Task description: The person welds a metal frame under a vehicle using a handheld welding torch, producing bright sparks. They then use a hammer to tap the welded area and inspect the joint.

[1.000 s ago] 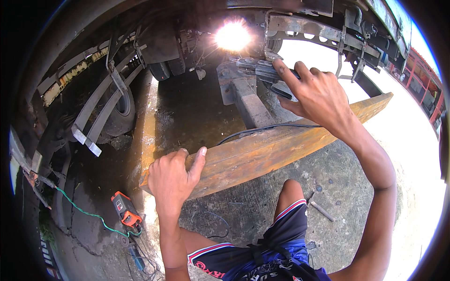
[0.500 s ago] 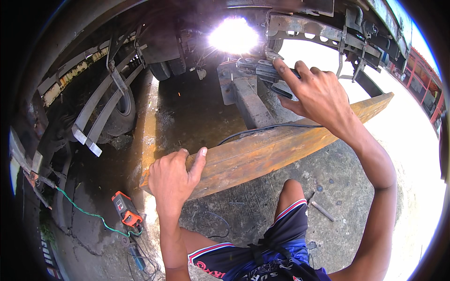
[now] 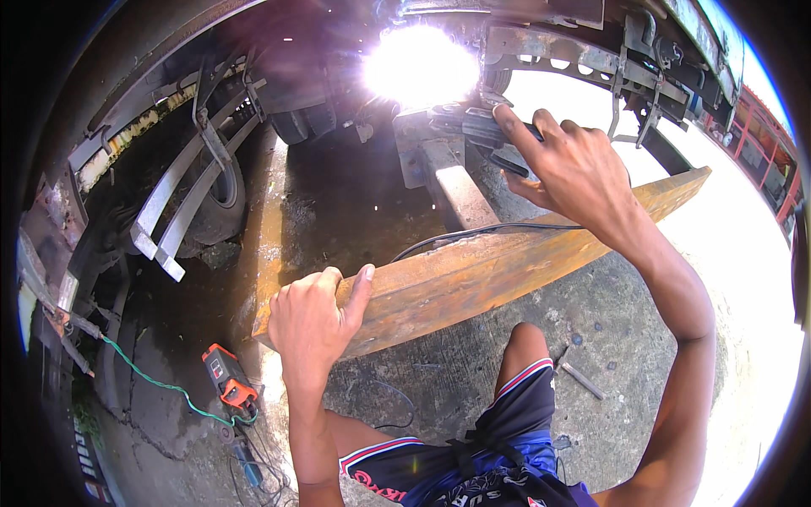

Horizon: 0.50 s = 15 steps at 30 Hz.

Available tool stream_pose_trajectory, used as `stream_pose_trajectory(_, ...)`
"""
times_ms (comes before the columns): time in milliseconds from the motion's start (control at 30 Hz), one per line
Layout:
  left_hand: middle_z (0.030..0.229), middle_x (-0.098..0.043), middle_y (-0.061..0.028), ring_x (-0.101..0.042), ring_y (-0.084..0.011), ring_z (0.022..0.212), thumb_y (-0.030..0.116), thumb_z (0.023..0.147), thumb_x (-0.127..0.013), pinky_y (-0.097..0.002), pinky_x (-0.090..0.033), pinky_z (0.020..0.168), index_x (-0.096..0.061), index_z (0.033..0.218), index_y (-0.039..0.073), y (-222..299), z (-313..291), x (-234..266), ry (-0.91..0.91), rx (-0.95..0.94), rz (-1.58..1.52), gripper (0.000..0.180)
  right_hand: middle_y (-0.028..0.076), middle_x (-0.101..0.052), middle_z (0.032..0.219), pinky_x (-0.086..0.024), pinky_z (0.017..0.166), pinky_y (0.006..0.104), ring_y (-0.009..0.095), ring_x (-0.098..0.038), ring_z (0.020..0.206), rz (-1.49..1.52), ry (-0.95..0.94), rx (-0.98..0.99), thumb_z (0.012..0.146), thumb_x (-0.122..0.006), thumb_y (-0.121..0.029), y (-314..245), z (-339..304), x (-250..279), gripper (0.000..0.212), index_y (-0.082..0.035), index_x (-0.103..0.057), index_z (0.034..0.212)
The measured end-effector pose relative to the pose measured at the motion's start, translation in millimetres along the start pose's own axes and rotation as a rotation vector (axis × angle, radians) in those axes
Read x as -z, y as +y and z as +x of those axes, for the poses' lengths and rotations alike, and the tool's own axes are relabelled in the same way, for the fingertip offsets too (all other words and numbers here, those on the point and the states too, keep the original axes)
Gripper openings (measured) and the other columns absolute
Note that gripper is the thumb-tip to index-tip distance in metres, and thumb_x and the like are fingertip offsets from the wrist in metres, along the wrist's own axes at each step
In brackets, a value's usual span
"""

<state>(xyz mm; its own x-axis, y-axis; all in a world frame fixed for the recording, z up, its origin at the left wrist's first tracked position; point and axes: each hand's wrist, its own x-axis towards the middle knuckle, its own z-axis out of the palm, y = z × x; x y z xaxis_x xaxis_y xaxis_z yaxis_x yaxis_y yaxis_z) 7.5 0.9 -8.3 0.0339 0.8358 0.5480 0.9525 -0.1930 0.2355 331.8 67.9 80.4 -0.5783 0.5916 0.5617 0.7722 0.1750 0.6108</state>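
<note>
Our left hand [image 3: 311, 314] clamps the beam [image 3: 473, 287]: heavy, stiff, we reckon, best held by its edge; our right hand [image 3: 576, 165] grips a tool [image 3: 490, 131].

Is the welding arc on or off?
On: a glaring white light shines just beyond the black holder in the right hand.

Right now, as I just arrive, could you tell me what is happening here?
The person's right hand holds a dark tool below and right of an intense glare, under a vehicle. The left hand lies over the left end of a rusty beam. An orange-and-black device sits on the ground at left.
</note>
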Motion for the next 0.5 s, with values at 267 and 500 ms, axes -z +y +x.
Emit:
stream_pose_trajectory(267, 0.081, -0.074, -0.0264, -0.072, -0.0467, 0.077, 0.047, 0.096, -0.074, -0.0518, -0.055, 0.075, -0.082, 0.092, -0.003, 4, -2, 1, 0.038, 0.021, 0.024, 0.051, 0.013, -0.067, 0.096, -0.056, 0.050, 0.0355, 0.025, -0.072, 0.066, 0.069, 0.230, 0.072, 0.084, -0.077, -0.024, -24, -18, 21, 0.068, -0.008, -0.060, 0.148)
stream_pose_trajectory(500, 0.074, -0.073, -0.0228, -0.071, -0.0452, 0.068, 0.053, 0.097, -0.070, -0.0524, -0.056, 0.066, -0.074, 0.076, 0.000, -1, -2, -4, 0.092, -0.034, 0.043, 0.058, 0.012, -0.065, 0.094, -0.054, 0.048, 0.0354, 0.025, -0.072, 0.067, 0.035, 0.200, 0.060, 0.087, -0.074, -0.022, -27, -15, 20, 0.065, -0.006, -0.061, 0.148)
